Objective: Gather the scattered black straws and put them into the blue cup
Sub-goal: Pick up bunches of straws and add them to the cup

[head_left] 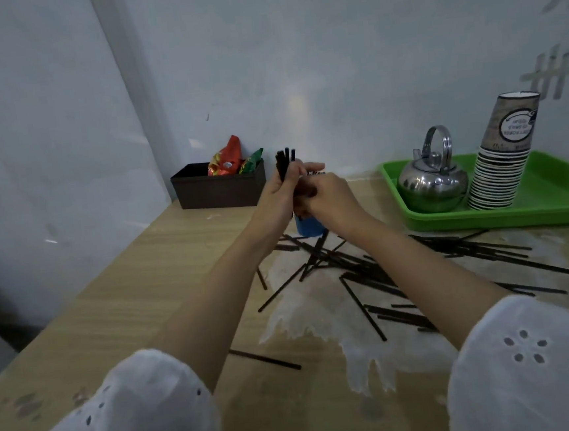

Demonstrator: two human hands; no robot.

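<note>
— So, where do the black straws stand?
— A small bundle of straws (285, 163) is upright in the left hand (281, 191), its ends sticking up above the fingers. That grip is clamped round the bundle, over the far middle of the table (139, 296).
— And the right hand?
— The right hand (331, 199) is pressed up against the left one, fingers curled inward at the bundle's lower part. Whether its grip is closed on any straws I cannot tell; the knuckles hide it.
— The blue cup?
— The blue cup (309, 227) stands on the table just under both hands. They cover most of it, so only its lower part shows.
— Any straws lying loose?
— Plenty. The scattered straws (374, 276) lie criss-crossed on the table, nearer than the cup and off to the right, some reaching the near edge of the green tray (557, 207). One lies alone, near, between the two white sleeves (122, 418).
— What's on the tray?
— A steel kettle (432, 183), and just right of it a leaning stack of paper cups (501, 169). Left of the cup, a dark box (219, 191) against the far wall holds snack packets (227, 160).
</note>
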